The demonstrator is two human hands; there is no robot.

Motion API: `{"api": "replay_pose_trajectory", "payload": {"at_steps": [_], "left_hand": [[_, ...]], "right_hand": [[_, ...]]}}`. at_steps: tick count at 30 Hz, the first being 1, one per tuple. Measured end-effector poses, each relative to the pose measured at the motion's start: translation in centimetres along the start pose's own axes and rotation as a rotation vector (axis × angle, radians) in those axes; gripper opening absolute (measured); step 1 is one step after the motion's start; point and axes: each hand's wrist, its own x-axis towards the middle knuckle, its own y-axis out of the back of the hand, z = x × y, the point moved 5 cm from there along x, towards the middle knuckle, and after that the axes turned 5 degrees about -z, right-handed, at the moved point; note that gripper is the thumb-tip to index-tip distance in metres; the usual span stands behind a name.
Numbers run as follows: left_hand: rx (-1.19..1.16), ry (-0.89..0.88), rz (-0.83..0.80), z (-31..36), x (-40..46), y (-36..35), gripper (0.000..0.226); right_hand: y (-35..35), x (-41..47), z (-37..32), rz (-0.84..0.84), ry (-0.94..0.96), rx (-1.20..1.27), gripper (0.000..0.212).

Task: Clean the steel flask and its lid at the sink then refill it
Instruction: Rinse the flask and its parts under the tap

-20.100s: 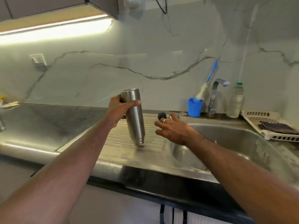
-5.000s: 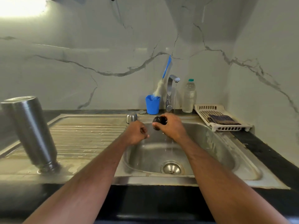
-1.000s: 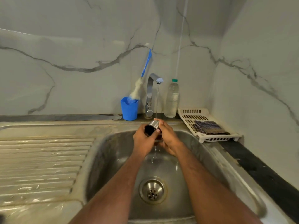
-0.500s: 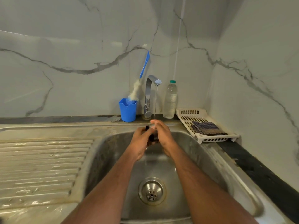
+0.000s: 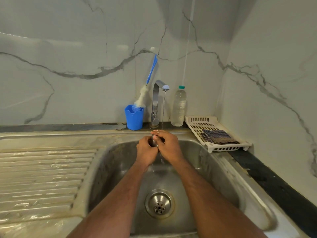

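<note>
I see both hands held together over the sink [image 5: 223,177], right under the tap [image 5: 158,93], whose thin stream lands on them. My left hand [image 5: 146,152] and right hand [image 5: 169,147] curl round the lid [image 5: 153,142], of which only a steel sliver shows between the fingers; the rest is hidden by the hands. Water drips from them toward the drain [image 5: 159,203]. Behind the tap stands a blue cup [image 5: 134,118] holding a brush [image 5: 147,86], and just right of the tap a clear bottle [image 5: 179,107]. A white tray [image 5: 212,148] with a folded cloth [image 5: 217,136] sits in the corner, beside the basin. The ribbed drainboard [image 5: 42,177] on the left is wet. The flask is out of view. Compared with a second ago, the lid was plainly seen then, its dark inside facing me; now the hands have closed over it and cover almost all of it. Five seconds ago the flask stood upside down on the drainboard and the lid lay behind the basin's rim.
</note>
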Motion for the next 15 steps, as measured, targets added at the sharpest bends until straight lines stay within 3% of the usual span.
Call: {"api": "replay_pose_trajectory", "payload": {"at_steps": [3, 5, 7, 9, 11, 15], "left_hand": [[-0.029, -0.048, -0.030, 0.5, 0.0, 0.3, 0.037], [-0.114, -0.074, -0.101, 0.4, 0.2, 0.4, 0.051], [-0.294, -0.047, -0.153, 0.4, 0.1, 0.4, 0.050], [-0.444, -0.002, -0.191, 0.4, -0.1, 0.1, 0.044], [-0.372, -0.010, -0.200, 0.4, -0.1, -0.2, 0.045], [0.027, -0.202, -0.198, 1.4, -0.3, -0.6, 0.062]], "right_hand": [[0.1, 0.4, -0.1, -0.032, -0.056, 0.095, 0.028], [0.5, 0.1, 0.1, -0.091, -0.223, 0.338, 0.030], [0.6, -0.4, 0.8, -0.136, -0.404, 0.662, 0.035], [0.6, -0.7, 1.5, -0.156, -0.470, 0.795, 0.042], [0.6, -0.8, 2.1, -0.150, -0.501, 0.797, 0.039], [0.5, -0.1, 1.7, -0.035, -0.468, 0.652, 0.022]]}}
